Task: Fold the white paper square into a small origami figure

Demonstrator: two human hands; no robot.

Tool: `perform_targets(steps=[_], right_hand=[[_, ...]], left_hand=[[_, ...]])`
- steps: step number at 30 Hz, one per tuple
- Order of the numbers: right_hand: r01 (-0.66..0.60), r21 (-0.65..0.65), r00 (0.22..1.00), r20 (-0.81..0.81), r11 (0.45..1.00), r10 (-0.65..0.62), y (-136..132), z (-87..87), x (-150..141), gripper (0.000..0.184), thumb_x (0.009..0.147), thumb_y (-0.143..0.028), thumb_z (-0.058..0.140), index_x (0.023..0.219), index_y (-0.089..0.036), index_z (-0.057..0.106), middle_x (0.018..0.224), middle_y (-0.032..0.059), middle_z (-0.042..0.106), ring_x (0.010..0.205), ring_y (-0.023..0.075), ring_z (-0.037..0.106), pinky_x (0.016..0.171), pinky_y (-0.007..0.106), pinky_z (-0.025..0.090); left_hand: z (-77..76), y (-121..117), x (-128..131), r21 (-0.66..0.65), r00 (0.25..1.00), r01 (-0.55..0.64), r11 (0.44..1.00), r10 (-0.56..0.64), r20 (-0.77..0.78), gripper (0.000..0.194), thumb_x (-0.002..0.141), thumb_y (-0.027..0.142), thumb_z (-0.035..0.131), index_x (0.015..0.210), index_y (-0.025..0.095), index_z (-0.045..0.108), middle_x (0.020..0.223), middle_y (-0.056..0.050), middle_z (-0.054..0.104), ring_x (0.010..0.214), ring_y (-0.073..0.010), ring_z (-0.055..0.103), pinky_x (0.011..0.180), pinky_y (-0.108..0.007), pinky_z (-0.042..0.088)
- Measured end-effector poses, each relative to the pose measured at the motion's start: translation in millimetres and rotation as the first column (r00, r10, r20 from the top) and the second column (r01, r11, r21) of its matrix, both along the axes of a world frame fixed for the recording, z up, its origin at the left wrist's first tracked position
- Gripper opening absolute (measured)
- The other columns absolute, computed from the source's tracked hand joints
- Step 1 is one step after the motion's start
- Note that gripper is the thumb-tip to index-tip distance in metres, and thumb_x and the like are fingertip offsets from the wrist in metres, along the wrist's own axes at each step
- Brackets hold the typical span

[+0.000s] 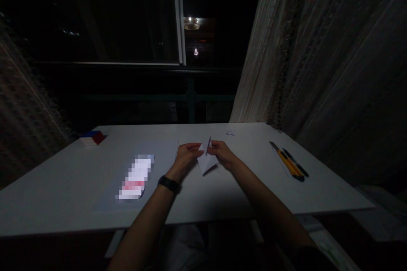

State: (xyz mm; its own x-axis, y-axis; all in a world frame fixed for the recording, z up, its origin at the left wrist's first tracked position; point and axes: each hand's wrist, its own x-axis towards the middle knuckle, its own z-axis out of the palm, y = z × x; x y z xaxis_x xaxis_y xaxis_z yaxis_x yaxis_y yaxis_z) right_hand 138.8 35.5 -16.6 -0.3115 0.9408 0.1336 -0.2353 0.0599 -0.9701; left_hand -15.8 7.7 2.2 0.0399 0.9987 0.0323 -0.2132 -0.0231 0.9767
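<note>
A small folded piece of white paper is between my two hands, just above the middle of the white table. Its lower end comes to a point, and a thin flap stands up at the top. My left hand pinches the paper's left side, thumb on top. On the other side, my right hand grips the right edge near the upright flap. Both sets of fingers are closed, partly hidden behind the paper. A dark watch is on my left wrist.
A phone with a lit, blurred screen lies on a pale sheet at the left. Farther left sits a puzzle cube. At the right lie a yellow utility knife and a black pen. Small paper scraps lie toward the back.
</note>
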Motion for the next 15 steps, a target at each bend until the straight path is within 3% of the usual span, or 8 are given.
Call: perform_targets(steps=[7, 11, 15], right_hand=[[0.049, 0.039, 0.998, 0.045, 0.998, -0.050, -5.0, 2.5, -3.4, 0.034, 0.051, -0.032, 0.076, 0.077, -0.013, 0.067, 0.066, 0.0018, 0.065, 0.056, 0.0131, 0.055, 0.054, 0.024, 0.038], [0.127, 0.067, 0.990, 0.049, 0.990, -0.131, -5.2, 1.7, -7.2, 0.034, 0.051, -0.035, 0.076, 0.074, -0.012, 0.067, 0.062, 0.0008, 0.063, 0.054, 0.0122, 0.053, 0.053, 0.024, 0.037], [0.208, 0.052, 0.977, 0.032, 0.977, -0.210, -4.3, 1.1, -8.7, 0.035, 0.050, -0.038, 0.076, 0.071, -0.011, 0.066, 0.060, 0.0017, 0.061, 0.052, 0.0121, 0.052, 0.051, 0.025, 0.036]], left_hand=[[-3.3, 3.5, -0.2, 0.048, 0.999, -0.027, 0.998, 0.028, -0.019, 0.040, 0.042, 0.019, 0.080, 0.080, 0.009, 0.068, 0.074, -0.010, 0.069, 0.064, -0.0183, 0.063, 0.066, -0.031, 0.048], [-2.3, 3.1, 1.2, 0.116, 0.998, -0.038, 0.992, 0.045, -0.052, 0.034, 0.050, 0.023, 0.075, 0.081, 0.009, 0.070, 0.075, -0.011, 0.070, 0.069, -0.0195, 0.063, 0.068, -0.031, 0.048], [-1.7, 0.7, 1.0, 0.164, 0.994, 0.087, 0.983, -0.075, -0.083, 0.036, 0.059, 0.018, 0.065, 0.095, 0.011, 0.069, 0.082, -0.009, 0.070, 0.071, -0.0173, 0.062, 0.066, -0.028, 0.046]])
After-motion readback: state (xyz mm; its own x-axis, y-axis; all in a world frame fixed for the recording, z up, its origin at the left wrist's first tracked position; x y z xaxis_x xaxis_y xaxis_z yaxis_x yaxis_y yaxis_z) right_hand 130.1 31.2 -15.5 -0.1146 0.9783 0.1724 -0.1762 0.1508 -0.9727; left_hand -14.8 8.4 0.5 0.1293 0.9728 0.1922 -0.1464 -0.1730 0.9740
